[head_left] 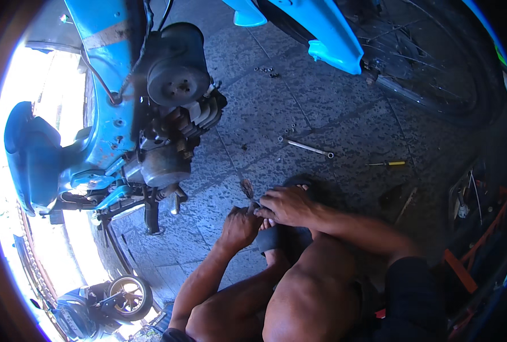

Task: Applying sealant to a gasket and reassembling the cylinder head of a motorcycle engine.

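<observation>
Close together in front of my knees, my left hand (242, 227) and my right hand (286, 206) are both closed, fingertips meeting around a small greyish piece (253, 206). Its kind is too small and too covered by the fingers to tell. Just above the fingertips shows a brownish, narrow object (246, 187); whether it is held or lies on the floor I cannot tell. Beyond my hands a double-ended ring spanner (306, 147) lies on the tiles, and to its right a screwdriver (387, 163) with a yellow handle.
A blue motorbike (108, 114) with its engine (168, 154) exposed stands at the left. Several small nuts (266, 72) lie on the grey tiled floor (253, 114). A spoked wheel (430, 74) is at the upper right, an orange metal frame (461, 271) at the lower right.
</observation>
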Available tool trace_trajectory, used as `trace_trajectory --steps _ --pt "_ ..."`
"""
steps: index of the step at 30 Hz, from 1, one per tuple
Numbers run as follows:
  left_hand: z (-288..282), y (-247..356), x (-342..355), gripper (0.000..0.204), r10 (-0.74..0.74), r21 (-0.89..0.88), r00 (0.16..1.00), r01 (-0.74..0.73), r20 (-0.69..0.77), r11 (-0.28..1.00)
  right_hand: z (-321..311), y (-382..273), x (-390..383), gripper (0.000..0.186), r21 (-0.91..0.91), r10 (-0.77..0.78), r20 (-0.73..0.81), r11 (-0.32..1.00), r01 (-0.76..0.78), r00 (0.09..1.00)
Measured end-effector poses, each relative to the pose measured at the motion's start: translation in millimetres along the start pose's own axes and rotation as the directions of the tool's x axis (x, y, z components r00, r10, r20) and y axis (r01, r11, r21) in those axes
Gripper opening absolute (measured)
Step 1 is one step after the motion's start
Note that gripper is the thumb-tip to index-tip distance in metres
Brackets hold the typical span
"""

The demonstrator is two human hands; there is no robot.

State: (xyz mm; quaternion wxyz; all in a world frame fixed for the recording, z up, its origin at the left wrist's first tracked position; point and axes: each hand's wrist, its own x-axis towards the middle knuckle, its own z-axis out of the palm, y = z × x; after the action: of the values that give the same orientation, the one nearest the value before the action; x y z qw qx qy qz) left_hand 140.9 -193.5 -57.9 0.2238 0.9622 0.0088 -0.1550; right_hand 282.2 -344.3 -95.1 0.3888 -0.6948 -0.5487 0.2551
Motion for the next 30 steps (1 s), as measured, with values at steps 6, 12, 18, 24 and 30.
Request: trace_trajectory --steps 6,12,18,24,30 --pt "-3.7 5.2 1.8 0.028 0.025 0.045 0.997 -0.022 -0.076 0.999 1.7 -2.0 -6.0 0.028 0.043 -0.045 -0.127 0.998 0.05 0.991" --pt "0.4 25.6 22.1 0.024 -0.065 0.188 0.993 0.045 0.099 0.981 -7.2 -1.9 -23.4 0.036 0.084 0.291 0.038 0.952 -0.294 0.956" --pt "20.8 34.3 40.0 0.022 -0.041 0.243 0.999 0.035 0.023 0.969 25.7 33.1 -46.9 0.04 0.058 0.381 -0.111 0.924 -0.377 0.918" --pt "18.1 15.5 18.8 0.048 -0.049 0.093 0.98 0.067 -0.19 0.993 38.6 67.4 -77.0 0.026 0.527 0.614 -0.175 0.719 -0.453 0.77" --pt "31.5 36.8 33.3 0.03 -0.089 0.139 0.952 0.134 -0.292 0.981 17.1 194.4 -176.3 0.031 0.035 0.501 -0.549 0.813 -0.581 0.669"
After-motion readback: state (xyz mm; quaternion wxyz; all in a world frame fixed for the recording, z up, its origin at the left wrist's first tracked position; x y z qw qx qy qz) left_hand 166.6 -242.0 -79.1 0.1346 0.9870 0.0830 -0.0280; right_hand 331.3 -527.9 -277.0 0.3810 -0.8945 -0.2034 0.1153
